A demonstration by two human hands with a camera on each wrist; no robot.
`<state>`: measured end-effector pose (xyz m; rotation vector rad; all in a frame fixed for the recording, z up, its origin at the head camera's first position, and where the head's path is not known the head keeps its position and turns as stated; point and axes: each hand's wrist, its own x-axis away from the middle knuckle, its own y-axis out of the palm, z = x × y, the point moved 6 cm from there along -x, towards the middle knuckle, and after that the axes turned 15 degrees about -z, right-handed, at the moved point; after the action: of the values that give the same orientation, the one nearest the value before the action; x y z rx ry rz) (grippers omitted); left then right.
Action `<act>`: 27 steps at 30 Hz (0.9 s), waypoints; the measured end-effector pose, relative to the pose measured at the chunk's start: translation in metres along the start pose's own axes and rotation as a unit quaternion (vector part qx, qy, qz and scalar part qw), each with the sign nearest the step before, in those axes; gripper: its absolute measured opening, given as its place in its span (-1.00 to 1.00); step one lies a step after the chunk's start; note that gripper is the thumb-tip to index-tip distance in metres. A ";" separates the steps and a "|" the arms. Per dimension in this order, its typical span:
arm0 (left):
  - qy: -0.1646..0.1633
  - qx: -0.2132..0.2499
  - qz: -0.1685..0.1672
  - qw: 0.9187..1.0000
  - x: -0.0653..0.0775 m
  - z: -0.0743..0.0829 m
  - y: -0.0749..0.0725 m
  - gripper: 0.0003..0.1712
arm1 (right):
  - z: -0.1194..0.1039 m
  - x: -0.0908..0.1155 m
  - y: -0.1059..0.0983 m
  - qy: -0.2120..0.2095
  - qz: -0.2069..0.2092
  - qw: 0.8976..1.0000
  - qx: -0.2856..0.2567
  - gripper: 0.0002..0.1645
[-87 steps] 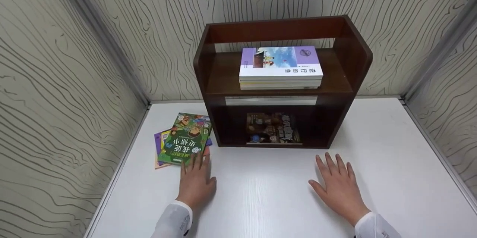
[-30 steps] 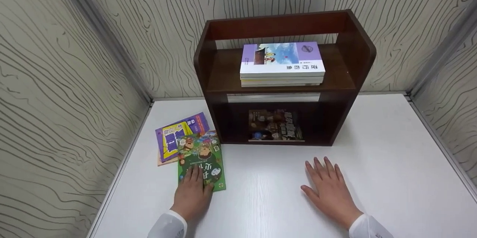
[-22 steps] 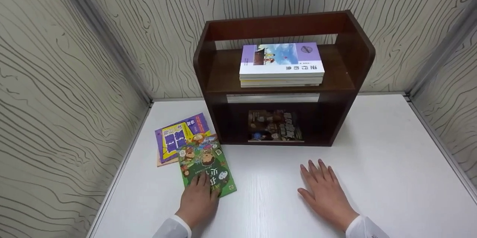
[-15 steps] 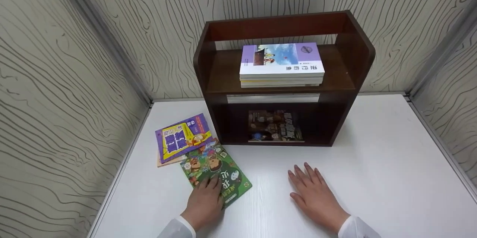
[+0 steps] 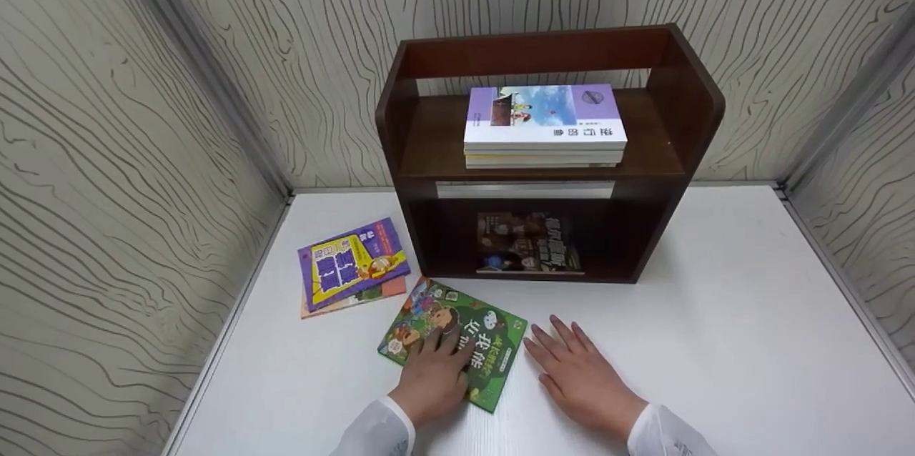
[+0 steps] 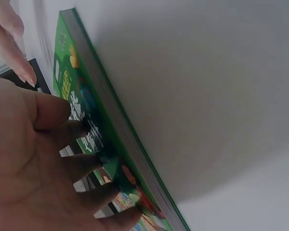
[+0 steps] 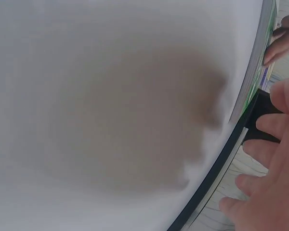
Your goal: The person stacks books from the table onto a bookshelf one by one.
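Observation:
A green children's book (image 5: 498, 359) lies slanted on the white table in front of the bookshelf. My left hand (image 5: 436, 374) rests its outstretched fingers on the cover, hiding part of the print. In the left wrist view those fingers (image 6: 98, 195) lie across the cover near the book's long page edge. My right hand (image 5: 585, 381) has its fingers spread beside the book's right edge, holding nothing; the right wrist view shows this hand (image 7: 269, 163) over the table, with the book's edge beyond it.
A purple and yellow book (image 5: 350, 266) lies on an orange-edged book (image 5: 392, 288) at the left. The dark brown bookshelf (image 5: 540, 174) stands at the back. Its upper shelf bears several stacked books (image 5: 550, 116); a dark-covered book (image 5: 529, 241) lies below. Patterned panels (image 5: 143, 227) flank the table.
Under my left hand the green book has slid off the other books, rightward and towards me, and turned. The purple book is now uncovered. My right hand has moved left, close to the green book.

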<state>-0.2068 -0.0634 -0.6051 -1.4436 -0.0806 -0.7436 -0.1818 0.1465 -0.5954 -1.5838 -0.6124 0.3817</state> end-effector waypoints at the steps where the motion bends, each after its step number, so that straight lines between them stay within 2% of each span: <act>1: 0.002 -0.005 0.006 1.000 -0.002 0.003 -0.001 -0.45 | -0.002 -0.001 0.000 -0.006 -0.007 1.000 0.000 -0.39; 4: 0.006 -0.008 0.011 1.000 -0.004 0.007 -0.003 -0.44 | -0.009 -0.004 0.001 -0.025 -0.028 0.999 -0.003 -0.39; 7: 0.010 -0.001 0.009 1.000 -0.003 0.002 -0.004 -0.43 | -0.013 -0.006 0.001 -0.033 -0.048 0.998 -0.004 -0.41; 10: -0.003 0.008 0.023 1.000 0.001 -0.016 -0.007 -0.42 | -0.013 -0.005 0.000 -0.032 -0.061 0.998 -0.008 -0.42; 14: -0.039 0.025 0.052 0.998 0.010 -0.051 -0.015 -0.42 | -0.012 -0.006 -0.002 -0.029 -0.066 0.997 -0.002 -0.44; 17: -0.047 0.054 0.050 0.996 0.016 -0.072 -0.018 -0.45 | -0.010 -0.008 -0.002 -0.030 -0.067 0.997 0.003 -0.45; 19: -0.042 0.083 0.042 0.995 0.016 -0.079 -0.017 -0.48 | -0.009 -0.009 -0.002 -0.030 -0.067 0.997 0.006 -0.45; 22: -0.035 0.110 0.034 0.993 0.014 -0.079 -0.015 -0.48 | -0.008 -0.010 -0.003 -0.029 -0.075 0.997 0.006 -0.45; 27: -0.021 0.117 0.037 0.992 0.011 -0.064 -0.018 -0.49 | 0.002 -0.007 -0.007 -0.002 -0.086 0.996 -0.007 -0.46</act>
<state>-0.2315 -0.1253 -0.5954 -1.2318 -0.1416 -0.6215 -0.1901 0.1441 -0.5897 -1.5303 -0.7490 0.2531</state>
